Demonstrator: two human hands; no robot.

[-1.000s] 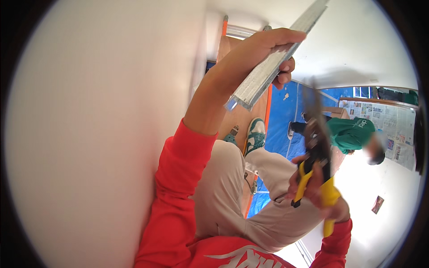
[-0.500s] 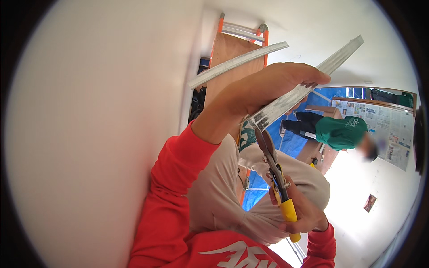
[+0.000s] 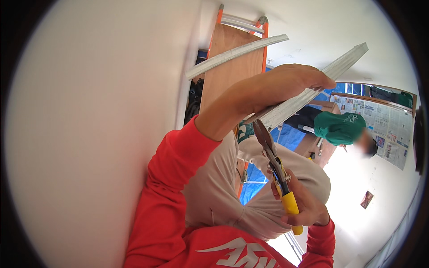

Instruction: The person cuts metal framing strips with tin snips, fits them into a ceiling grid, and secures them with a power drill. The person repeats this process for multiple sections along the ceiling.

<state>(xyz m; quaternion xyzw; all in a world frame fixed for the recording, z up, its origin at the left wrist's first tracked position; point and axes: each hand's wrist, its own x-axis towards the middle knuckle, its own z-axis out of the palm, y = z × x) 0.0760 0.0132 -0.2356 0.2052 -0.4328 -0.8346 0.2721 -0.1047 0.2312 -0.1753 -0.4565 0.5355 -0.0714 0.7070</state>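
Metal channel (image 3: 286, 109) clasped by fingers of left hand (image 3: 299, 78), far end jutting into open room; at its near edge, tin snips (image 3: 276, 164) grasped by fingers of right hand (image 3: 306, 204); left of it, second strip (image 3: 237, 55) across plywood (image 3: 223, 91).

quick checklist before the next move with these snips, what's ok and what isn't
1. Strip held: ok, gripped in the left hand.
2. Snips held: ok, gripped in the right hand.
3. Snips' tip on the strip: cannot tell; it shows at the near end, but contact is unclear.
4. Hands protected: not ok, both are bare.
5. Others clear of the snips: looks ok, the person in green is further back.
6. Second strip supported: cannot tell; it shows across the board, support unseen.
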